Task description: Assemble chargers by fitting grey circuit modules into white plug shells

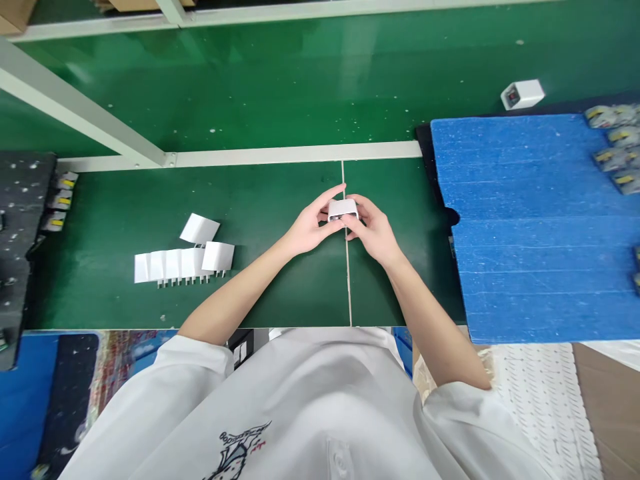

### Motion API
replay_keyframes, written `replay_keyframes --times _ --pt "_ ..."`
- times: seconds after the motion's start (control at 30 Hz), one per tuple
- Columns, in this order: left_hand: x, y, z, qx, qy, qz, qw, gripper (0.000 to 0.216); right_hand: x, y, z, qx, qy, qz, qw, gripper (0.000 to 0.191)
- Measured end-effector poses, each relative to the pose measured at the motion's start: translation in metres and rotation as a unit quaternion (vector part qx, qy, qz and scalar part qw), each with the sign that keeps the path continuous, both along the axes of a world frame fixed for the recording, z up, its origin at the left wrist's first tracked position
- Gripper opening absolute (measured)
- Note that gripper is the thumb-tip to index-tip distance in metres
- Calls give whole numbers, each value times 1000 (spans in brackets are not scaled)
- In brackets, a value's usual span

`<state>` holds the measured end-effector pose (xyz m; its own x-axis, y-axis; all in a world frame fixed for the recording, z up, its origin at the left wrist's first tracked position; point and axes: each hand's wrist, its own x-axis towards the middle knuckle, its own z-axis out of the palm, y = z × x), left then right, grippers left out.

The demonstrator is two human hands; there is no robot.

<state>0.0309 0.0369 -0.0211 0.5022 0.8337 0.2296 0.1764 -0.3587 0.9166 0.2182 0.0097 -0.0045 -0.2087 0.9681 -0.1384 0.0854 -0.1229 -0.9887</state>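
While left hand (311,228) and right hand (374,230) together grip one white casing (343,207) between them over the bench (295,293), a slack finger could let it slip, and a swinging left forearm (235,293) might scatter the white adapters (173,265) left of the hands.

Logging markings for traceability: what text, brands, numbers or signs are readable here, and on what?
None can be read.
Shirt: front print looks like lettering, too small to read.
White case in the left hand and right hand: no text visible.
White cases at left: none visible.
Yellow-marked parts at right: too small to tell.
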Motion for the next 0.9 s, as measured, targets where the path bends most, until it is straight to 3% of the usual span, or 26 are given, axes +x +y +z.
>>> replay_keyframes --times 0.1,0.17,0.27,0.33,0.43,0.53,0.57,0.67,0.77,0.83,0.9 --pt "-1 7 -3 -3 1 -7 1000 74 -2 5 2 -30 33 -10 999 73" --pt "-7 8 5 0 15 16 1000 74 -5 14 1 -48 50 -20 997 68" --pt "-27 0 31 46 73 115 990 52 -15 50 -5 -51 41 -50 997 59" --pt "-48 -12 52 86 126 191 970 50 -23 88 -14 -19 -10 -102 995 57" --pt "-87 -33 73 135 216 291 922 45 -36 154 -28 68 -146 -161 974 58" --pt "-126 -48 79 141 339 395 842 19 -52 203 -28 131 -262 -156 944 56" --pt "-137 -51 80 119 387 422 811 21 -57 212 -23 133 -290 -153 935 55" --pt "-159 -51 84 -2 507 427 749 35 -68 215 4 94 -379 -156 908 56" --pt "-170 -45 91 -108 563 356 737 37 -61 197 36 54 -455 -109 882 61" --pt "-179 -37 93 -132 576 323 739 40 -39 179 51 67 -472 -56 877 58" --pt "-191 -27 90 -128 573 332 738 45 -4 155 60 109 -476 -15 872 52"
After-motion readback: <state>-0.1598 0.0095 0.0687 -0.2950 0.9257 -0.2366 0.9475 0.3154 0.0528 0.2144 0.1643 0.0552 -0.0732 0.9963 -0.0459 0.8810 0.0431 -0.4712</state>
